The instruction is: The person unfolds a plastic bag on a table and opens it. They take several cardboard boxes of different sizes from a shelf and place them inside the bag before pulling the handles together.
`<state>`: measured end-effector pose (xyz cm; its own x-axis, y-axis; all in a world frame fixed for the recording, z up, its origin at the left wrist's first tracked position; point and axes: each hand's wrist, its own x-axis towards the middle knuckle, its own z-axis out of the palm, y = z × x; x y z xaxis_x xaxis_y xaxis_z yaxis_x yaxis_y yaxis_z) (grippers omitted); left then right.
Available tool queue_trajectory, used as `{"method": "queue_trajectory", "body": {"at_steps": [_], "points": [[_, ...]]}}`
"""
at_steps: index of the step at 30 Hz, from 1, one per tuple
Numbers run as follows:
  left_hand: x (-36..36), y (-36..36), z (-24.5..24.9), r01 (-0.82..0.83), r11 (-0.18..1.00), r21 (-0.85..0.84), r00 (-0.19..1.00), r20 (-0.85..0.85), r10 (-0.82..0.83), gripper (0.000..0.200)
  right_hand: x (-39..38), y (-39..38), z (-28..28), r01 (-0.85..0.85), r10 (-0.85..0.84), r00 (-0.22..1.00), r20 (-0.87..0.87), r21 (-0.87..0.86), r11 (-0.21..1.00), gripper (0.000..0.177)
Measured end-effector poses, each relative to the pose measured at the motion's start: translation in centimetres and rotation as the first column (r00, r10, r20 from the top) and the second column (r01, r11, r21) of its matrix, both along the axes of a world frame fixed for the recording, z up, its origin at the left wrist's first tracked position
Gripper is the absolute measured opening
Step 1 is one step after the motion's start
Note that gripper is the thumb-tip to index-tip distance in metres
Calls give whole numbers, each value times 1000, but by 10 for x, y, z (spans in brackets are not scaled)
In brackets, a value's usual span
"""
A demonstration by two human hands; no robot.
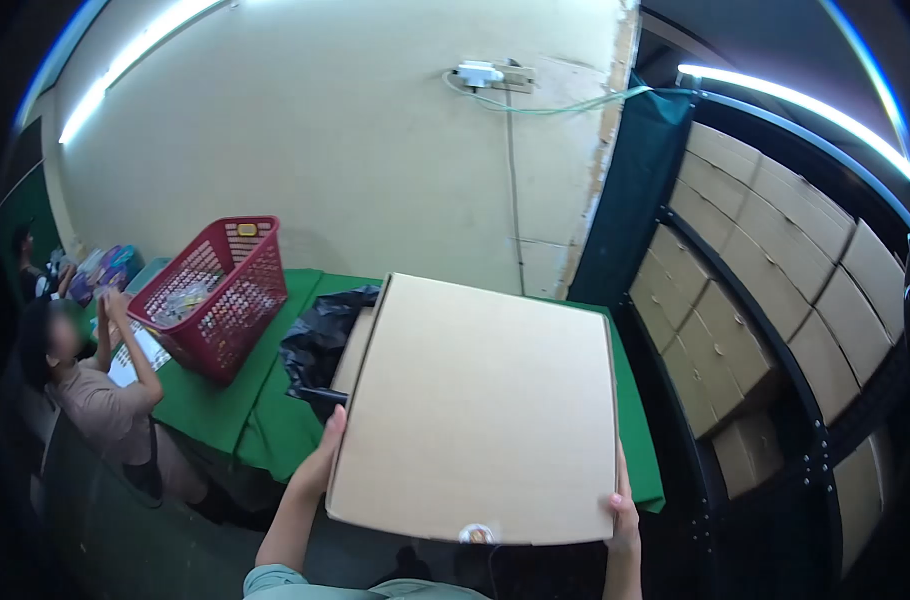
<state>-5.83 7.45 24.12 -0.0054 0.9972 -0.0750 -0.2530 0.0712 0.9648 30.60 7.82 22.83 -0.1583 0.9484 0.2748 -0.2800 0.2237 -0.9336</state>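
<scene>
A large flat brown cardboard box is held up in front of me, above the green table. My left hand grips its left edge near the bottom corner. My right hand grips its lower right corner, fingers wrapped round the edge. A round tape mark sits at the box's bottom edge. Behind the box, a black plastic bag and another cardboard piece lie on the table, partly hidden.
A red plastic basket with small packets stands on the table's left part. A seated person works at the left end. Shelves stacked with cardboard boxes fill the right side. A wall socket is high on the wall.
</scene>
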Motion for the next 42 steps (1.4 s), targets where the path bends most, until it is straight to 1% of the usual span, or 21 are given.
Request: {"method": "queue_trajectory", "body": {"at_steps": [1,2,4,7,11,12,15,16,18,22,23,26,29,32,35,36,37,39,40,41,42], "points": [[-18,11,-4,-118,993,9,993,19,118,73,-21,13,18,-32,28,996,87,47,998,88],[-34,21,-4,-128,992,20,986,107,126,74,-40,25,34,-63,46,983,177,92,994,90],[-63,42,1,-139,989,42,952,281,122,77,-69,59,39,-110,94,981,169,89,990,85],[-106,76,4,-78,997,-23,972,219,82,80,-102,105,31,-101,101,985,141,-13,995,77],[-123,105,16,-3,999,-38,998,-61,1,80,-118,147,17,-61,82,994,70,-256,965,66],[-119,106,27,12,999,-33,991,-130,-16,77,-121,151,18,-23,61,993,105,-331,944,65],[-134,138,9,159,975,-155,983,-66,-171,75,-126,163,24,27,58,985,159,-487,873,62],[-134,145,9,180,969,-170,983,-6,-184,71,-127,166,25,27,65,984,165,-501,865,62],[-135,159,1,127,964,-232,991,-18,-135,66,-132,174,27,26,82,981,178,-531,847,61],[-144,199,-23,91,959,-267,996,2,-94,57,-142,194,15,68,3,991,131,-532,844,57],[-148,211,-31,113,955,-274,992,82,-94,55,-144,196,15,75,-18,994,111,-536,841,58],[-149,221,-25,97,959,-267,993,93,-75,55,-151,208,12,82,-40,995,89,-540,838,60],[-156,223,-35,85,961,-263,996,47,-76,60,-157,216,-5,47,-21,998,59,-489,871,61],[-161,221,-62,32,968,-248,997,69,-15,58,-160,226,-47,90,-50,992,118,-363,927,62],[-157,204,-73,-23,980,-196,998,-54,13,54,-163,216,-58,142,-51,967,248,-363,921,63],[-159,201,-81,-15,992,-128,997,-80,5,50,-158,212,-61,154,-44,951,305,-346,926,62],[-163,196,-86,-7,996,-94,963,-267,-19,50,-149,210,-65,162,-36,932,362,-324,932,61],[-171,184,-84,23,999,-27,790,-612,-34,50,-134,208,-67,167,-21,885,466,-273,947,60],[-169,172,-73,75,987,142,809,-587,23,51,-132,204,-57,265,-191,866,462,-99,959,57],[-171,165,-63,26,968,250,705,-691,160,50,-125,206,-54,340,-313,788,530,49,939,61],[-174,160,-52,-1,933,359,577,-762,294,50,-114,209,-53,372,-387,610,692,181,910,58]]}}
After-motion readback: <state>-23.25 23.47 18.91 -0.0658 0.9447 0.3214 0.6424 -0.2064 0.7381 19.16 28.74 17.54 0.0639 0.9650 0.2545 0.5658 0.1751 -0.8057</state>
